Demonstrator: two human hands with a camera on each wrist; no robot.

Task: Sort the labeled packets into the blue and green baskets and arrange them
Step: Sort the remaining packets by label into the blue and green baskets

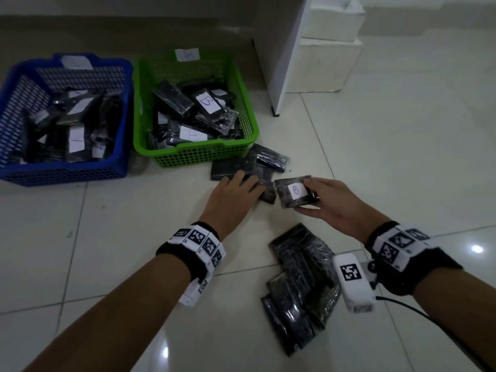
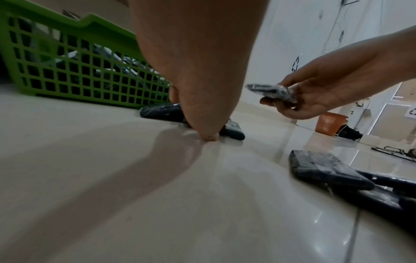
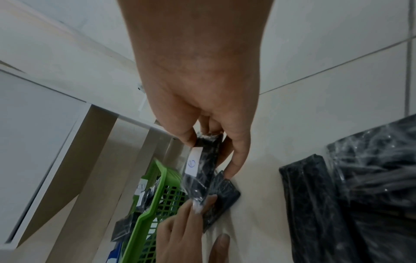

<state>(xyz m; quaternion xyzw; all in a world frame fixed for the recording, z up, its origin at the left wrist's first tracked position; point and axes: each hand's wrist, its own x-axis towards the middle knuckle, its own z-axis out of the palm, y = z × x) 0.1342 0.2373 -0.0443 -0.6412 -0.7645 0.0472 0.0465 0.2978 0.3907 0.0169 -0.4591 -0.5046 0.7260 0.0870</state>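
Fingers and thumb of the right hand (image 1: 331, 201) pinched a black wrapped packet (image 1: 294, 191) with a white label marked "B", held off the tiled floor (image 1: 107, 237). Just beside it, the left hand (image 1: 230, 196) lay with straight fingers pressed on a loose cluster of packets (image 1: 249, 163) in front of the green basket (image 1: 198, 154). Left of that stood the blue basket (image 1: 64, 173), both holding labeled packets. Nearer the person, another pile of packets (image 1: 300, 285) lay on the floor.

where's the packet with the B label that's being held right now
In the head view, the B-labelled packet is right of centre, held off the floor by the right hand, just right of the left hand and below the green basket.
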